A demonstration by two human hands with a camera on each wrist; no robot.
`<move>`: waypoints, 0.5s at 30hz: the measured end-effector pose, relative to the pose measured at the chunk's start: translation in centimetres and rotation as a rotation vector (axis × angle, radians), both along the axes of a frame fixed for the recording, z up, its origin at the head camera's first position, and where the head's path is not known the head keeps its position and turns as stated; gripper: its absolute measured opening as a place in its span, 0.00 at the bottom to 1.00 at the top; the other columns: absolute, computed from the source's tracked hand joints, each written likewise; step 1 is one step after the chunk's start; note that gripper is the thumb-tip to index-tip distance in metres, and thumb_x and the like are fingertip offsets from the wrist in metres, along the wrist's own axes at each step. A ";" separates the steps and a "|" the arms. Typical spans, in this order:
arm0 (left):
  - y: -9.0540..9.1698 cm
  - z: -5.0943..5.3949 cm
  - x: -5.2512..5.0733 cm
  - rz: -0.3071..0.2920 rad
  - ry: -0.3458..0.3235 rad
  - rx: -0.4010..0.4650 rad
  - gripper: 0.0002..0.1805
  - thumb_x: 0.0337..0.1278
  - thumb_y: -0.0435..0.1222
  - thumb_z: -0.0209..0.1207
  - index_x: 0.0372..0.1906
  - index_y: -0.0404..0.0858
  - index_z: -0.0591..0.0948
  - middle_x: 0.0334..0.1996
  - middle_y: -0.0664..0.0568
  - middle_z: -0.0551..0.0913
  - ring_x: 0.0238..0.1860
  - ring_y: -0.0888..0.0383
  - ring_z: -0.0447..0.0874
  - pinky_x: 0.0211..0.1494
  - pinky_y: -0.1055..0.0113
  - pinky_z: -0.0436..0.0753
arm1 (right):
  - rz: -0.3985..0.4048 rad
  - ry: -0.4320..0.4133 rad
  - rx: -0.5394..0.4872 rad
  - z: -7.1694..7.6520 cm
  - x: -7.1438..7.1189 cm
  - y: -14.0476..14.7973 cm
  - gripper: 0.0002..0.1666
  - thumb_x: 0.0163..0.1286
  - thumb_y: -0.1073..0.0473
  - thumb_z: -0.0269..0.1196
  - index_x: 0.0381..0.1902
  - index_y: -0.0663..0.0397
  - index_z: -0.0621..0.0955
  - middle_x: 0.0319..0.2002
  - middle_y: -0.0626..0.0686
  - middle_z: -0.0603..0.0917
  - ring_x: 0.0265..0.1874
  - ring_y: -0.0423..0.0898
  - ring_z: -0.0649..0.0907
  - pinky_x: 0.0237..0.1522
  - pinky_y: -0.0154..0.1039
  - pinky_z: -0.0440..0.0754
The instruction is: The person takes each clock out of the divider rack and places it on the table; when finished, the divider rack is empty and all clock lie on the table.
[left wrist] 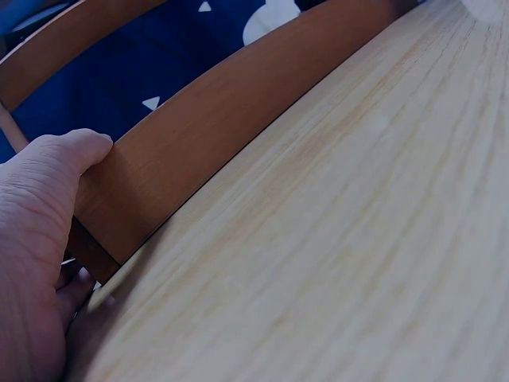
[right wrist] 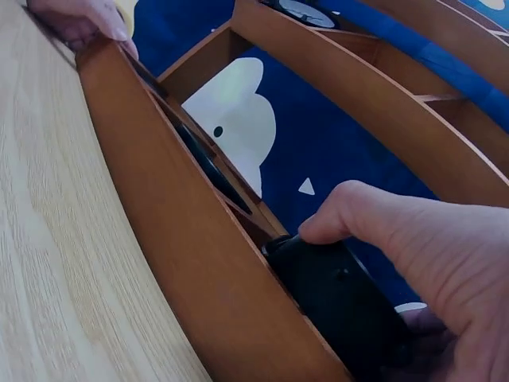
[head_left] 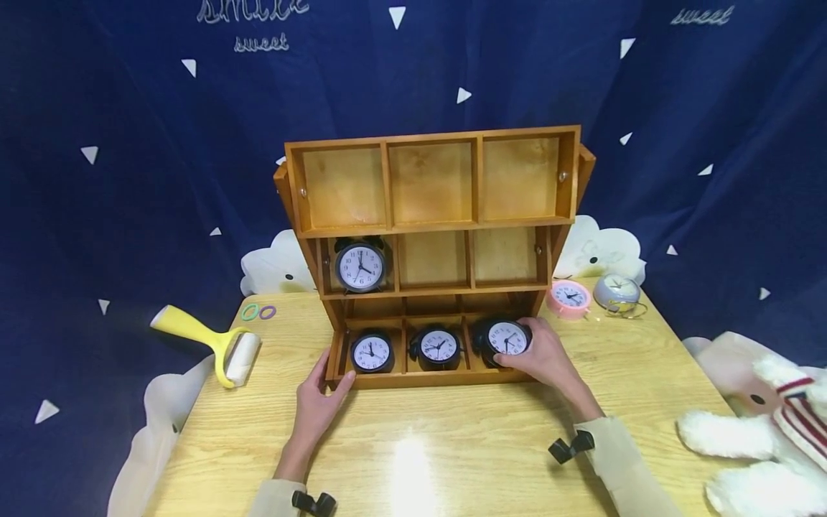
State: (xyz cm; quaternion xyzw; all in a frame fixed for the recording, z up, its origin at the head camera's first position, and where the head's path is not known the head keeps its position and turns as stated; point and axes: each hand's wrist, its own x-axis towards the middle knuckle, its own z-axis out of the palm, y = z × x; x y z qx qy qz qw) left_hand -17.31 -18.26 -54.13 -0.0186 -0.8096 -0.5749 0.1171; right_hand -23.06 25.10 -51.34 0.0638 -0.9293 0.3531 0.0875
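Note:
A three-tier wooden display shelf (head_left: pixel 433 229) stands on the table. My left hand (head_left: pixel 318 402) grips its lower left corner, the thumb over the front board and the fingers along the side. At the bottom right compartment, my right hand (head_left: pixel 545 355) holds a black alarm clock (right wrist: pixel 342 294) with a white dial, thumb across its front edge. The clock leans to one side, partly inside the compartment. Another black alarm clock (head_left: pixel 438 347) sits in the bottom middle compartment, and one more black alarm clock (head_left: pixel 372 352) in the bottom left. The middle tier's left compartment holds a black twin-bell alarm clock (head_left: pixel 360 267).
Right of the shelf lie a pink alarm clock (head_left: pixel 570 297) and a grey alarm clock (head_left: pixel 617 293). On the left are a yellow-handled lint roller (head_left: pixel 200 334), a green ring (head_left: pixel 250 311) and a purple ring (head_left: pixel 268 312). A white plush toy (head_left: pixel 762 459) is at the right edge.

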 end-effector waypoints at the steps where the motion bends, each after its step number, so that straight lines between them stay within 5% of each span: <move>1: -0.1 -0.3 -0.1 0.002 0.000 0.000 0.41 0.64 0.33 0.71 0.76 0.25 0.65 0.69 0.28 0.74 0.66 0.35 0.78 0.68 0.51 0.77 | -0.007 0.006 -0.014 0.0 0.1 0.0 0.53 0.45 0.47 0.84 0.61 0.73 0.75 0.53 0.70 0.80 0.48 0.62 0.81 0.51 0.59 0.82; 8: -1.0 -3.6 -1.3 0.021 -0.018 0.014 0.43 0.64 0.37 0.71 0.79 0.32 0.65 0.71 0.32 0.73 0.68 0.37 0.76 0.70 0.52 0.75 | -0.043 0.029 -0.076 0.6 1.2 -0.1 0.49 0.46 0.49 0.84 0.61 0.65 0.76 0.48 0.65 0.86 0.45 0.59 0.85 0.48 0.54 0.83; 15: -1.3 -4.3 -1.4 0.016 0.013 0.010 0.44 0.63 0.42 0.73 0.79 0.36 0.67 0.70 0.36 0.75 0.67 0.41 0.79 0.69 0.55 0.77 | -0.076 0.052 -0.117 1.2 2.2 0.0 0.50 0.47 0.50 0.84 0.64 0.64 0.75 0.50 0.65 0.86 0.46 0.60 0.85 0.49 0.55 0.82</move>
